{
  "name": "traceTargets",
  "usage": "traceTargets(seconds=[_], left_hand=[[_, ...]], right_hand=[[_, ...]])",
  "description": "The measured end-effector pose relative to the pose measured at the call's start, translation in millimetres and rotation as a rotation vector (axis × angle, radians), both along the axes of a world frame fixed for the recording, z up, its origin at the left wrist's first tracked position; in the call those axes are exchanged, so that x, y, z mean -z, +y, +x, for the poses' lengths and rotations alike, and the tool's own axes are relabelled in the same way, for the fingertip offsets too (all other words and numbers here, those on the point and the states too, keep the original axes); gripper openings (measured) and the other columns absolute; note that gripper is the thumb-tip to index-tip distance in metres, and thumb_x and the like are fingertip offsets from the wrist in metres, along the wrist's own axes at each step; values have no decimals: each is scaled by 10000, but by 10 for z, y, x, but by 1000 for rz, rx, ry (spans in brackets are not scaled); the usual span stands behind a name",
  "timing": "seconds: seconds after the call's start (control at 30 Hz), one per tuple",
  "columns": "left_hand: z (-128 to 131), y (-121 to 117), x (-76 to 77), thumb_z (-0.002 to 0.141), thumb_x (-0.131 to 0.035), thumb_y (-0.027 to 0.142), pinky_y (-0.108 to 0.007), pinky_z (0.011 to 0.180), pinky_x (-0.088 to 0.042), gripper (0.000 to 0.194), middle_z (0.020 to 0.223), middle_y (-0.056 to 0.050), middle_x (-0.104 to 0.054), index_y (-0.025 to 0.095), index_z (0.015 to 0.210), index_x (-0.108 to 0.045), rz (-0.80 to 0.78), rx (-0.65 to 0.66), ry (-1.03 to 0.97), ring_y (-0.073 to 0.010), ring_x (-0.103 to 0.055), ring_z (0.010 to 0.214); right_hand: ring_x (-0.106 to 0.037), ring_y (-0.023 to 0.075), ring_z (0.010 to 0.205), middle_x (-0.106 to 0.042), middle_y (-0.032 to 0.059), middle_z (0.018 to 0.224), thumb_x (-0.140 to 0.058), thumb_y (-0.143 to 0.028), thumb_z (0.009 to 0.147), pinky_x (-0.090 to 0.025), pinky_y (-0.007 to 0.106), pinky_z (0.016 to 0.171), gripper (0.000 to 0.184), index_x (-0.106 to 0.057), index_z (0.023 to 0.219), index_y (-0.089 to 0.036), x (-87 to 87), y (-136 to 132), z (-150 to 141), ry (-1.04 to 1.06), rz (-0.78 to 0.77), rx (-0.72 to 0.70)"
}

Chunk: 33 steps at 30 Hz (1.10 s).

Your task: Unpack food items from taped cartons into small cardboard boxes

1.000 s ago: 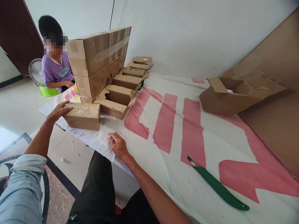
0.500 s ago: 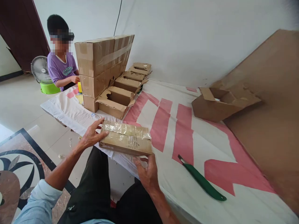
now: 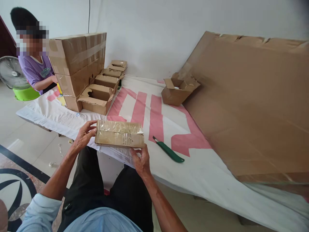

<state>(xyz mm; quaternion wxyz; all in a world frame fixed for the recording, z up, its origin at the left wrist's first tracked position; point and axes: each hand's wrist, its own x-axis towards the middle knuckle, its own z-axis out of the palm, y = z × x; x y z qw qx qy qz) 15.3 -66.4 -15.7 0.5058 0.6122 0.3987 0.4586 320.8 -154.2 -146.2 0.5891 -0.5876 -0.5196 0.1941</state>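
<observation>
A flat brown cardboard box, with shiny clear tape along its top, is held between my two hands at the table's front edge. My left hand grips its left end, thumb toward the top and fingers behind the corner. At the near right corner, my right hand closes on the box from below and the side. The fingers under the box are partly hidden. To the right, a green-handled knife lies on the cloth, apart from both hands, its short blade pointing away to the left.
Taped boxes stand stacked at the left, with several opened cartons alongside. One open carton sits further right, by a large cardboard box. A person in purple is beyond the stack, near a fan.
My view has swung right, so everything appears shifted left and more of the large cardboard box shows. Both hands keep hold of the box, now tilted so less of its front side shows.
</observation>
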Motion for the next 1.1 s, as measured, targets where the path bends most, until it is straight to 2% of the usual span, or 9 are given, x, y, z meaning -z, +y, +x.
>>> traceTargets(seconds=[0.13, 0.27, 0.37, 0.57, 0.7, 0.83, 0.97, 1.1], left_hand=[[-26, -5, 3, 872, -936, 651, -405, 943, -630, 674, 1339, -149, -823, 229, 1367, -760, 0, 7, -32, -356, -770, 1268], [-50, -5, -65, 853, -942, 532, -434, 1003, -626, 595, 1408, -135, -799, 234, 1335, -759, -17, 0, 18, -324, -753, 1242], [-30, 8, -124, 806, -933, 456, -446, 1036, -621, 517, 1469, -127, -770, 233, 1239, -760, -8, -31, 47, -309, -756, 1222], [50, 32, -184, 712, -880, 371, -384, 920, -609, 361, 1493, -136, -769, 223, 997, -715, 45, -68, 96, -337, -782, 1246], [65, 19, -201, 734, -867, 399, -366, 845, -604, 290, 1495, -157, -777, 214, 893, -710, 73, -106, 143, -377, -794, 1274], [62, 32, -205, 746, -842, 399, -362, 835, -618, 257, 1478, -159, -790, 207, 902, -770, 94, -97, 170, -377, -798, 1280], [34, 86, -207, 762, -868, 456, -407, 931, -653, 304, 1466, -158, -796, 207, 930, -823, 107, -79, 178, -372, -785, 1293], [-14, 191, -237, 761, -943, 591, -496, 1087, -645, 416, 1430, -152, -807, 227, 945, -859, 128, -38, 220, -407, -735, 1373]], right_hand=[[-699, 282, 1035, -754, 97, 1210, -750, -620, 978, -627, 425, 797, 494, -718, 1314, -260, -36, -4, -12, 28, 10, -3], [-704, 275, 999, -752, 90, 1168, -748, -589, 971, -637, 424, 786, 447, -732, 1271, -258, -106, -35, -13, 40, -16, -25], [-706, 274, 987, -750, 85, 1159, -731, -594, 971, -641, 433, 790, 437, -723, 1257, -264, -152, -46, -4, 27, -31, -34], [-693, 264, 924, -714, 54, 1072, -710, -614, 981, -627, 444, 792, 406, -704, 1185, -263, -184, -21, 15, -19, -47, -47], [-670, 251, 911, -688, 45, 1055, -700, -645, 981, -613, 426, 781, 415, -680, 1131, -259, -161, -13, 8, -35, -61, -32], [-651, 234, 883, -666, 34, 1031, -692, -645, 983, -609, 412, 783, 402, -661, 1099, -262, -154, -6, -6, -45, -61, -25], [-648, 233, 899, -661, 34, 1035, -672, -622, 987, -620, 398, 778, 362, -645, 1075, -272, -197, 18, -32, -50, -56, -18], [-671, 249, 946, -660, 50, 1051, -667, -573, 991, -625, 398, 790, 323, -652, 1090, -266, -240, 72, -55, -73, -34, -21]])
